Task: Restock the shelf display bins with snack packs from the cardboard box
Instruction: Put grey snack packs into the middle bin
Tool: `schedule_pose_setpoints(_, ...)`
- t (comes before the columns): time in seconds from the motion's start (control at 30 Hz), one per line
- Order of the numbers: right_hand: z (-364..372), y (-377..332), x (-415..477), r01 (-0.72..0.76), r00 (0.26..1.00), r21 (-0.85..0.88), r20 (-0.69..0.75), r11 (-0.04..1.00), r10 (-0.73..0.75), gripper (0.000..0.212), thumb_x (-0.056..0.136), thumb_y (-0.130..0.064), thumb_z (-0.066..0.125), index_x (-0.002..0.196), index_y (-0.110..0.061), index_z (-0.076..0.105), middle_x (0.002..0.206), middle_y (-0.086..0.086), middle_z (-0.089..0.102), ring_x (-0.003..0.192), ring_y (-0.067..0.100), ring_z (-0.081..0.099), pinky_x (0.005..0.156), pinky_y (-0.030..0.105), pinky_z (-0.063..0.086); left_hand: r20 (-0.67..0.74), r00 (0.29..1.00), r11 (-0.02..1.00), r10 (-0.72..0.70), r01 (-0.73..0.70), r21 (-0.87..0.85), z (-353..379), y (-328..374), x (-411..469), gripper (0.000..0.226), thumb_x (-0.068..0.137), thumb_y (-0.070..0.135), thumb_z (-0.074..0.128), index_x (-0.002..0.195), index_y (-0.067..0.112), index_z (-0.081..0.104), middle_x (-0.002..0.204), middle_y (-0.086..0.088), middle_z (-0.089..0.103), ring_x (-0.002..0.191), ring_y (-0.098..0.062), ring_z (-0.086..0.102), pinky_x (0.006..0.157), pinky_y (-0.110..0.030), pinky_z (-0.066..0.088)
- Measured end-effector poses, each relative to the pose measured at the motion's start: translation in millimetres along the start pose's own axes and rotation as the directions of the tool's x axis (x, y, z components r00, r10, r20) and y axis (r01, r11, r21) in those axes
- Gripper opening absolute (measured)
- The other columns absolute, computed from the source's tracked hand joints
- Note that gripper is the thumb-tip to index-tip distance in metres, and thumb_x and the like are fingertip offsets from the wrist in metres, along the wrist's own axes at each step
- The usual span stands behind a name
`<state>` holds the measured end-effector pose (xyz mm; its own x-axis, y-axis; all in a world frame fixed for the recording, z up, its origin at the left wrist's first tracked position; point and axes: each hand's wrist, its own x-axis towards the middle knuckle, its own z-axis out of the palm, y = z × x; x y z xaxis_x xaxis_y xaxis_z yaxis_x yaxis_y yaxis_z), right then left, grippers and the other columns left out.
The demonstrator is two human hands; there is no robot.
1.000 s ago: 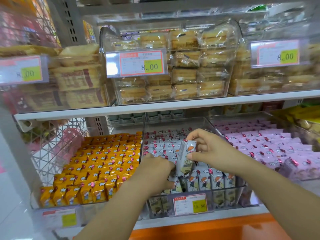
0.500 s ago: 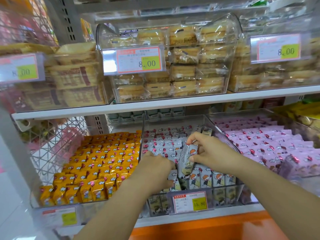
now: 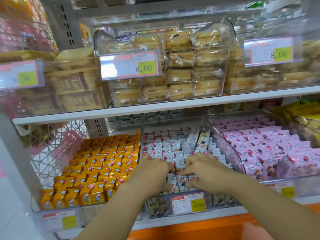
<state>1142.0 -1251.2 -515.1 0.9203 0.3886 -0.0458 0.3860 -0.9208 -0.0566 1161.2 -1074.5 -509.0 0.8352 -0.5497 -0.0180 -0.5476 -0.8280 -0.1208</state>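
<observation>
At the front edge of the lower shelf (image 3: 173,221), the left hand (image 3: 153,172) and right hand (image 3: 207,171) curl their fingers around white snack packs (image 3: 182,182) in the front rows of the middle bin (image 3: 142,135). Farther back, two loose packs (image 3: 199,141) lie tilted on the rows.

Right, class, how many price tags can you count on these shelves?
6 price tags: upper row left, middle, right; lower row left, middle, right. Others may lie outside view.
</observation>
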Motion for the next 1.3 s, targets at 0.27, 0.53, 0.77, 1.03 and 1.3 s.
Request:
schedule_pose_setpoints(0.27, -27.5, 42.4, 1.8, -0.156, 0.932, 0.318, -0.266, 0.935, 0.246, 0.042, 0.1, -0.016, 0.043, 0.139, -0.029, 0.046, 0.141, -0.001, 0.039, 0.113, 0.02, 0.051, 0.089, 0.03, 0.042, -0.088, 0.994, 0.963, -0.071, 0.046, -0.265, -10.2, 3.0, 14.3, 0.039, 0.088, 0.048, 0.062, 0.124, 0.036, 0.054, 0.11, 0.016, 0.061, 0.104, -0.006, 0.057, 0.109, -0.034, 0.021)
schedule_pose_setpoints(0.53, -13.5, 55.6, 19.9, -0.205, 0.959, 0.042, -0.189, 0.978, 0.21, 0.066, 0.086, 0.006, 0.043, 0.136, -0.037, 0.044, 0.14, -0.003, 0.034, 0.1, 0.028, 0.059, 0.069, 0.036, 0.049, -0.221, 0.967, 0.927, -0.126, 0.035, -0.374, -1.9, 22.0, 63.5, 0.044, 0.097, 0.033, 0.05, 0.14, 0.038, 0.04, 0.141, 0.004, 0.043, 0.126, -0.02, 0.042, 0.107, -0.039, 0.034)
schedule_pose_setpoints(0.77, -6.5, 58.4, 21.8, -0.194, 0.935, 0.015, -0.301, 0.981, 0.19, 0.055, 0.076, 0.014, 0.047, 0.118, -0.021, 0.051, 0.121, -0.001, 0.048, 0.094, 0.024, 0.057, 0.074, 0.038, 0.049, -0.213, 0.946, 0.892, -0.244, 0.132, -0.433, -6.1, 42.9, 96.0, 0.041, 0.096, 0.035, 0.051, 0.135, 0.022, 0.045, 0.123, -0.006, 0.062, 0.114, -0.025, 0.056, 0.098, -0.038, 0.04)
schedule_pose_setpoints(1.03, -15.0, 58.3, 12.7, -0.123, 0.883, 0.342, -0.392, 0.932, 0.26, 0.043, 0.085, 0.008, 0.05, 0.113, -0.025, 0.055, 0.088, -0.016, 0.053, 0.065, -0.002, 0.044, 0.055, 0.015, 0.036, -0.222, 0.942, 0.735, -0.251, 0.037, -0.677, -10.2, 32.3, 87.0, 0.046, 0.093, 0.017, 0.055, 0.138, 0.025, 0.049, 0.135, 0.001, 0.055, 0.115, -0.019, 0.056, 0.088, -0.025, 0.043)
schedule_pose_setpoints(1.3, -46.5, 37.1, -12.0, 0.06, 0.808, 0.622, -0.49, 0.781, 0.328, 0.03, 0.082, -0.023, 0.074, 0.088, -0.037, 0.048, 0.065, -0.002, 0.067, 0.054, 0.001, 0.056, 0.047, 0.012, 0.04, -0.164, 0.959, 0.189, -0.231, -0.121, -0.974, -39.2, 12.3, 50.2, 0.032, 0.089, 0.006, 0.062, 0.099, 0.036, 0.067, 0.107, 0.0, 0.066, 0.097, -0.024, 0.068, 0.093, -0.04, 0.054)
